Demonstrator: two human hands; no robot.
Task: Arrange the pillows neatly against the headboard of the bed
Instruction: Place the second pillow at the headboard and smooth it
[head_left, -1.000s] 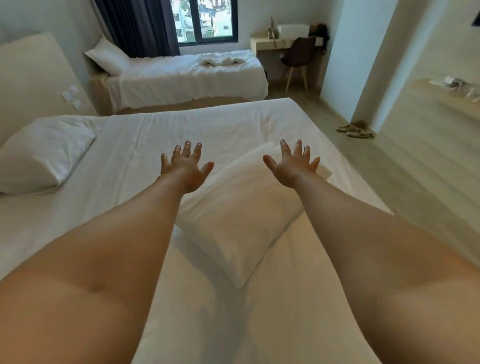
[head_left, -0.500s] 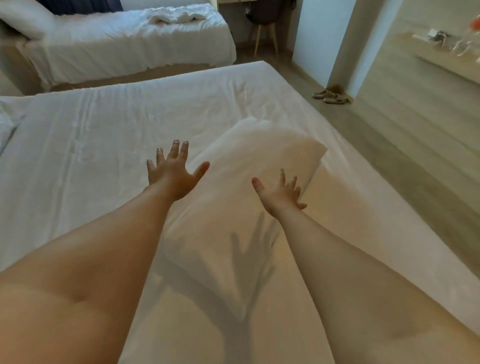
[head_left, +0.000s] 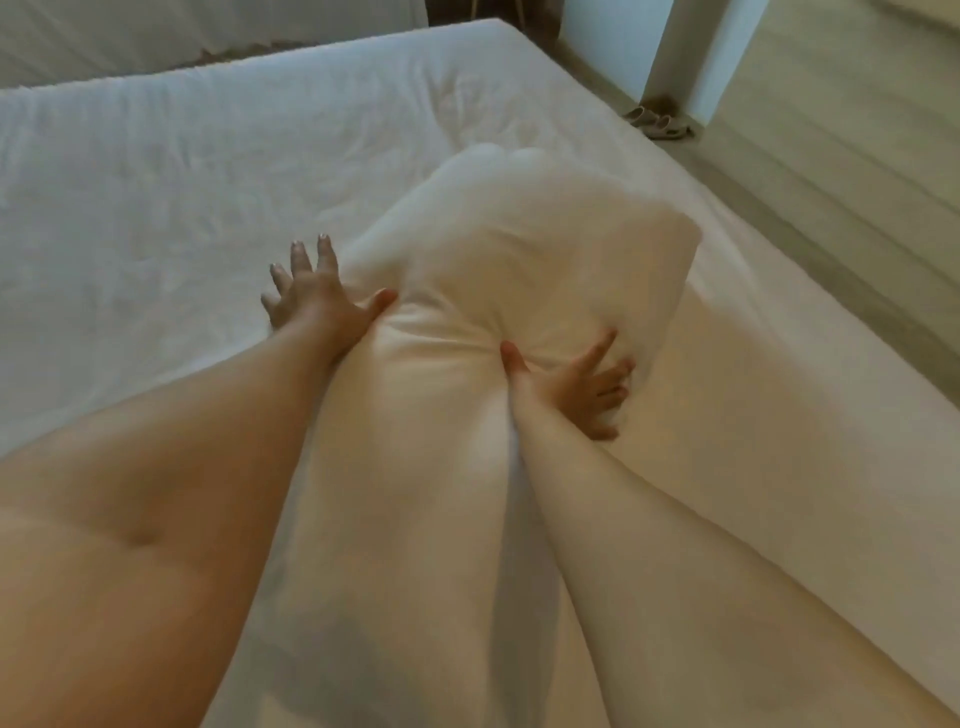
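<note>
A white pillow (head_left: 519, 244) lies lengthwise on the white bed sheet (head_left: 156, 197), its far end blurred. My left hand (head_left: 317, 296) presses against its left side, thumb dug into the fabric and fingers spread. On the right side, my right hand (head_left: 582, 379) has its thumb on top and its fingers splayed down the flank. The pillow is pinched between the two hands, and creases run across it from thumb to thumb. The headboard and the other pillow are out of view.
The mattress edge runs diagonally on the right, with wooden floor (head_left: 831, 171) beyond it. A pair of sandals (head_left: 660, 122) lies by a white wall corner (head_left: 670, 47). A second bed (head_left: 156, 31) stands past the far edge.
Both hands came down from above the pillow and closed in on its sides, squeezing it. The view tilted down and forward, so the headboard-side pillow left the frame.
</note>
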